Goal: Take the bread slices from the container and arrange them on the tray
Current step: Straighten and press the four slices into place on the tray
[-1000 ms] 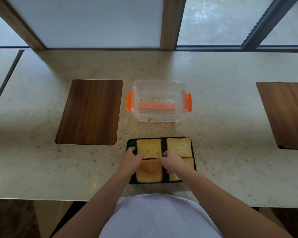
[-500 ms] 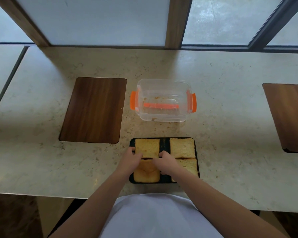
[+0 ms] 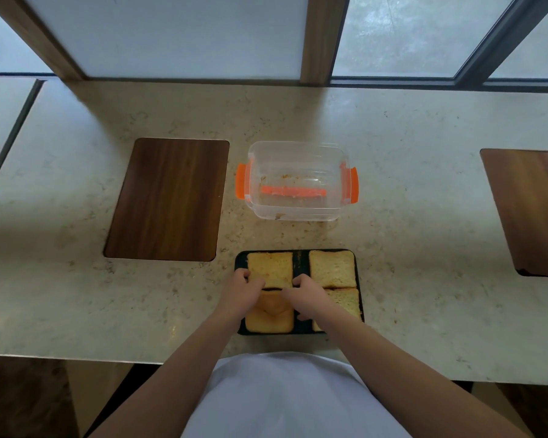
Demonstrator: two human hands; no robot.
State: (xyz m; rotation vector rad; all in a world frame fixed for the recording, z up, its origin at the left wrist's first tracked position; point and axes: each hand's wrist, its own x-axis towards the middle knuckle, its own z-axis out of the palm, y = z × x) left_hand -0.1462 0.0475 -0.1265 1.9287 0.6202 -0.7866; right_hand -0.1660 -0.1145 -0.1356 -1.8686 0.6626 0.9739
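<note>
A black tray [image 3: 300, 260] sits near the counter's front edge with four toasted bread slices in a two-by-two layout. My left hand [image 3: 242, 292] and my right hand [image 3: 304, 295] pinch the near corners of the far-left slice [image 3: 269, 267], which lies flat on the tray. The far-right slice [image 3: 332, 268] lies untouched. My hands partly cover the near-left slice [image 3: 271, 316], and my right forearm partly covers the near-right slice [image 3: 345, 303]. Behind the tray stands the clear container [image 3: 298, 214] with orange clips, holding only crumbs.
A dark wooden inset panel [image 3: 168, 197] lies left of the container and another [image 3: 532, 210] at the far right. The marble counter [image 3: 424, 248] ends at a window wall behind. Its front edge runs just below the tray.
My right hand has shifted a little left along the near edge of the far-left slice. My left hand has stayed at its corner. The slices lie as before.
</note>
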